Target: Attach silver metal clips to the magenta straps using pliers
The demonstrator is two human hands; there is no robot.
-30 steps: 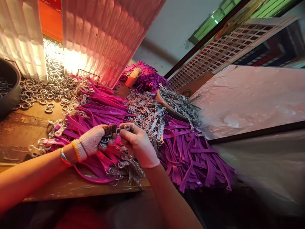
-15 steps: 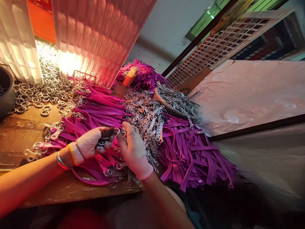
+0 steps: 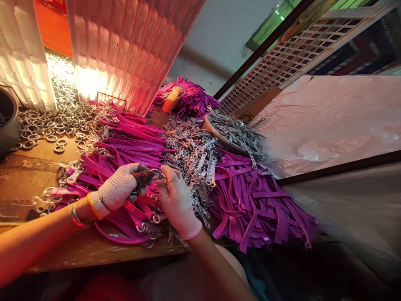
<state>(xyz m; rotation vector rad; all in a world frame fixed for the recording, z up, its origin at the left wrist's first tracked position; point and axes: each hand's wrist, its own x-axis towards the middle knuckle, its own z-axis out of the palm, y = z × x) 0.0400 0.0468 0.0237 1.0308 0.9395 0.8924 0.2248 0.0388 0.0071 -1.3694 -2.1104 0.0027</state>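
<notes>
Head view: left hand in white knitted glove and right hand in thin pale glove, both pinched onto small silver metal ring above heaped purple rubber straps. Probably light, stiff, slippery; best gripped by rim.

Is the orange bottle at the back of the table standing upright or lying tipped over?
Tipped. The orange bottle leans at a slant against the purple straps behind it, pale cap end higher, not standing on its base.

You sit at a worn brown tabletop; a bright lamp glow shines behind white ribbed panels, and a grey wall stands beyond
</notes>
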